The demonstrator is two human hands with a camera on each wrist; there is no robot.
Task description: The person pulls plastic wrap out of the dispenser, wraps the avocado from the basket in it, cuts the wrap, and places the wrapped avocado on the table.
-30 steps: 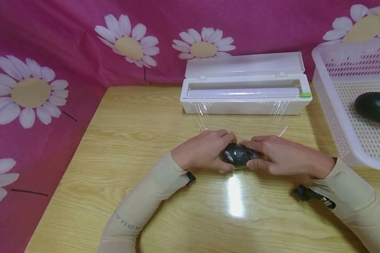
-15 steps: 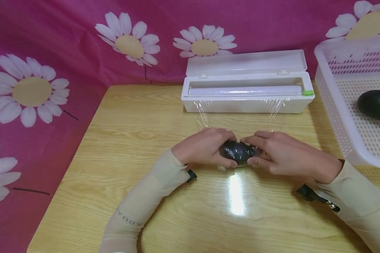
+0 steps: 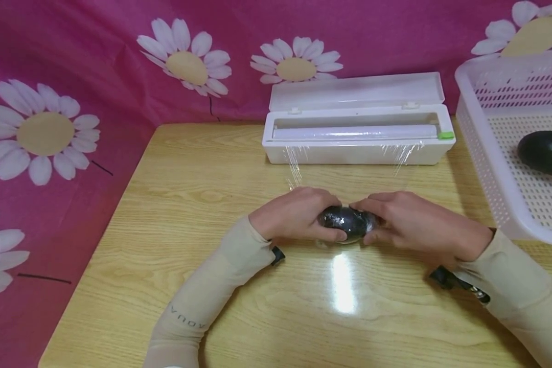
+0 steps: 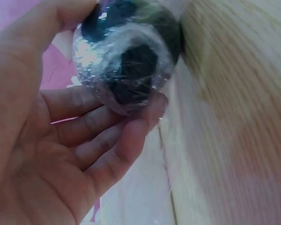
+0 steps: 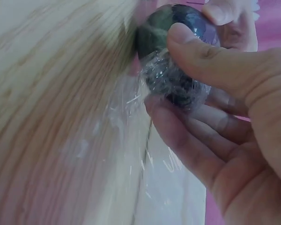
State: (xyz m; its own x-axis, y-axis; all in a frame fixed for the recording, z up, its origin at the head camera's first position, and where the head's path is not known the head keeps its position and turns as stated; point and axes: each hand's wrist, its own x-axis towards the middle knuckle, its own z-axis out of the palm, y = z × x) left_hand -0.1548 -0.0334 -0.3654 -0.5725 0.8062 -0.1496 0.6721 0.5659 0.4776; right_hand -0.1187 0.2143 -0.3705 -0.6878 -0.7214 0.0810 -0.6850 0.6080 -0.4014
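A dark, egg-shaped avocado (image 3: 347,224) lies between both hands over the table, wrapped in clear cling film (image 5: 161,75). My left hand (image 3: 301,214) grips its left end, thumb on the near side and fingers at the far side. At the other end, my right hand (image 3: 411,222) holds it between thumb and fingers, where the film is bunched and crinkled. In the left wrist view, wrinkled film covers the rounded end of the avocado (image 4: 131,65). A thin sheet of film, with creases (image 3: 295,168) at its sides, runs back to the dispenser.
The white cling film dispenser (image 3: 359,155) stands at the back with its lid raised, a film roll (image 3: 354,132) inside and a green tab (image 3: 446,135) at its right. On the right, a white plastic basket (image 3: 483,163) holds another dark avocado (image 3: 545,153). A flowered pink cloth (image 3: 119,61) hangs behind.
The avocado has turned a little in the hands, and its right end now shows more bunched film. My right fingers have shifted slightly along it; the dispenser stays in place.
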